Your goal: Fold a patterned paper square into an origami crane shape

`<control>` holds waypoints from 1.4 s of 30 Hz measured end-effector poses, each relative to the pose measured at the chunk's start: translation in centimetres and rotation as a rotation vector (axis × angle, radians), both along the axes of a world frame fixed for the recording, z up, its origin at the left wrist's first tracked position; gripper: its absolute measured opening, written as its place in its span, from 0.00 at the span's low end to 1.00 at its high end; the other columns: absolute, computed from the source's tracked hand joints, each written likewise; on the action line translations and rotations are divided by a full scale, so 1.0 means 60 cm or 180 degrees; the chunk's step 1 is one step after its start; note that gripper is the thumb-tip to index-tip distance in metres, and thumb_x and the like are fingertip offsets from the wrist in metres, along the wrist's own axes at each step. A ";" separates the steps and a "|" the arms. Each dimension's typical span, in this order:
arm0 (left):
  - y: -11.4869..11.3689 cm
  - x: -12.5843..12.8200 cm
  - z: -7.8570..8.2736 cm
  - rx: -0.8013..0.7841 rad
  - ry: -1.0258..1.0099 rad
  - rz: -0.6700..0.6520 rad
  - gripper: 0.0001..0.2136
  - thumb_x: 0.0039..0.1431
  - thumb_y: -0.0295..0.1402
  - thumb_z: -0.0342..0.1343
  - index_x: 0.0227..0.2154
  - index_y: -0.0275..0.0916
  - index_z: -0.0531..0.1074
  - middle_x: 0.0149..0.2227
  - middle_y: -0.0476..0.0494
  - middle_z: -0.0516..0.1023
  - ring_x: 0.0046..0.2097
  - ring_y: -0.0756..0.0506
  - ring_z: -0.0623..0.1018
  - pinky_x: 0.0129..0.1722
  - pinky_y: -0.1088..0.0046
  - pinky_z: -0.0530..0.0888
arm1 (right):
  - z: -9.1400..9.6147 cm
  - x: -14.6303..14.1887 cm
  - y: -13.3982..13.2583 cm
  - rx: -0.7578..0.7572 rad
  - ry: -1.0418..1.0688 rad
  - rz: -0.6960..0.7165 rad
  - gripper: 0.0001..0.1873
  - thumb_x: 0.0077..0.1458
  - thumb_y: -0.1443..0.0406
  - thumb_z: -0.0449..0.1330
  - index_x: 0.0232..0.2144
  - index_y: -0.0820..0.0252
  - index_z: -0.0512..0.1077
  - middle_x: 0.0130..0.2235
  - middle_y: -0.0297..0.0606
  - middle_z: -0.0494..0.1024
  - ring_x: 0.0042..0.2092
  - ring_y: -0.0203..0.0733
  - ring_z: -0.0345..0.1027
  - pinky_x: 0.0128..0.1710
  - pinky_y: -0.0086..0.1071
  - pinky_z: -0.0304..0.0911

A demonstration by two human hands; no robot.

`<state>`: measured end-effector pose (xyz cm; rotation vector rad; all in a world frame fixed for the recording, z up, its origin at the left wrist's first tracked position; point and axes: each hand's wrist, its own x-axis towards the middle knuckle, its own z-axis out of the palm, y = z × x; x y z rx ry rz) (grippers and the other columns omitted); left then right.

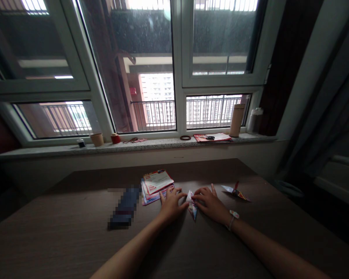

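Observation:
A narrow, pointed piece of folded paper (193, 211), white with printed colours, lies on the table between my hands. My left hand (172, 204) has its thumb and forefinger at the paper's left edge, closed on it. From the other side, my right hand (209, 202) presses its fingertips on the paper, with one finger raised; a bracelet is on that wrist. Just beyond my left hand lies a stack of printed sheets (158, 181). A finished-looking paper crane (236, 192) with spread wings rests to the right of my right hand.
A dark, blurred-out flat object (125, 207) lies left of my hands on the brown table (61, 224). Along the windowsill (151, 145) stand a paper cup (97, 139), a red spool (115, 138), scissors (210, 138) on printed sheets, and a tall flask (237, 121).

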<state>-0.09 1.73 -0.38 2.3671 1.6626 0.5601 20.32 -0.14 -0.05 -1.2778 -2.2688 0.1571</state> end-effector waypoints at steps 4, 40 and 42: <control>0.000 0.000 0.000 -0.0011 -0.0015 -0.0003 0.14 0.55 0.42 0.59 0.46 0.56 0.73 0.58 0.49 0.68 0.61 0.34 0.59 0.59 0.35 0.43 | 0.001 -0.001 -0.002 0.0023 -0.0016 -0.0004 0.12 0.61 0.60 0.53 0.44 0.47 0.74 0.45 0.35 0.74 0.50 0.42 0.64 0.62 0.61 0.25; 0.002 -0.003 0.002 -0.0119 -0.0098 -0.0055 0.16 0.54 0.43 0.59 0.46 0.56 0.73 0.58 0.50 0.67 0.62 0.34 0.58 0.60 0.37 0.40 | -0.003 0.006 0.008 -0.0246 0.0368 0.0059 0.09 0.58 0.61 0.58 0.42 0.46 0.75 0.46 0.34 0.75 0.53 0.47 0.62 0.62 0.61 0.26; 0.002 -0.003 0.002 -0.0118 -0.0112 -0.0059 0.16 0.54 0.43 0.60 0.46 0.56 0.73 0.58 0.50 0.67 0.62 0.34 0.58 0.60 0.37 0.41 | -0.003 0.006 0.007 -0.0231 0.0336 0.0056 0.10 0.59 0.62 0.57 0.42 0.45 0.75 0.46 0.34 0.75 0.53 0.47 0.62 0.62 0.61 0.26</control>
